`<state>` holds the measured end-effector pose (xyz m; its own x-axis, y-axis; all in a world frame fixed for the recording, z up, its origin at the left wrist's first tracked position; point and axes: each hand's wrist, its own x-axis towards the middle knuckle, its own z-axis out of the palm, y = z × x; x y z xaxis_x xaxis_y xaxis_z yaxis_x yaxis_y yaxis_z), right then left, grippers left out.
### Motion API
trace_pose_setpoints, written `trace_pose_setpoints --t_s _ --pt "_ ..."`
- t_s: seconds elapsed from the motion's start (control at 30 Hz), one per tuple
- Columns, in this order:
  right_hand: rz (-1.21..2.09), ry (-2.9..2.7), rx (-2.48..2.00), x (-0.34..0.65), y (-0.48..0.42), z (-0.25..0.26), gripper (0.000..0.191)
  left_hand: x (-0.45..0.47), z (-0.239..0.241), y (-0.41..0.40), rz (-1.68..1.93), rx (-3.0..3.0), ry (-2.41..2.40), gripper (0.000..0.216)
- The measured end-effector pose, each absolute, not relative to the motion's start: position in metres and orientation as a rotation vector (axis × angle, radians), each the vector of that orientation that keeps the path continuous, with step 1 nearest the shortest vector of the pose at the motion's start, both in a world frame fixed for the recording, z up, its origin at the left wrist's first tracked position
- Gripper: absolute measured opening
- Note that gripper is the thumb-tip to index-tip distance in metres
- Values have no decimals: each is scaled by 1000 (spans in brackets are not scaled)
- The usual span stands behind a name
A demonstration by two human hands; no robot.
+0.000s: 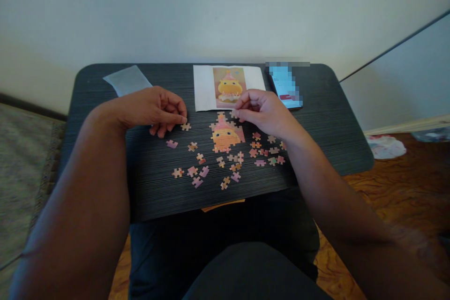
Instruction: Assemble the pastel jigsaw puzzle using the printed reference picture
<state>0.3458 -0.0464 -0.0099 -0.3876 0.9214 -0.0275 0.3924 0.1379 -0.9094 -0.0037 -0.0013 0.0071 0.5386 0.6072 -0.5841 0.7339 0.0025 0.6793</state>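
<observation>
- Your right hand (262, 112) pinches a small pale cardboard puzzle piece (234, 114); forcing it could split the part-built orange duck puzzle (225, 135).
- Your left hand (154, 110): curled, hold unclear.

Bare fingers (173, 119) and forearms (89, 183), dark blue-black trousers (218, 248).

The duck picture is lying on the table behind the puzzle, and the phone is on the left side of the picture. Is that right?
Not quite. The phone lies on the right side of the duck picture, not the left; the head view shows it. The rest holds: the picture lies on the table behind the part-built puzzle.
</observation>
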Motion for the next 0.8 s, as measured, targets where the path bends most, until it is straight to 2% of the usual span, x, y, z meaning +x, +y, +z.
trace_pose_setpoints --t_s 0.13,0.23,0.37,0.8 --pt "1273 -1904 -1184 348 -48 -4 25 -4 5 -1 -123 1671 1122 40" --pt "1329 -1883 -1255 348 -50 -2 20 -2 8 -3 -119 1655 1140 39" --pt "1364 -1819 -1302 349 -48 -4 25 -1 9 -4 -106 1654 1139 38" --pt "1284 -1807 -1431 340 -42 -1 14 -1 12 -7 -117 1655 1153 32"
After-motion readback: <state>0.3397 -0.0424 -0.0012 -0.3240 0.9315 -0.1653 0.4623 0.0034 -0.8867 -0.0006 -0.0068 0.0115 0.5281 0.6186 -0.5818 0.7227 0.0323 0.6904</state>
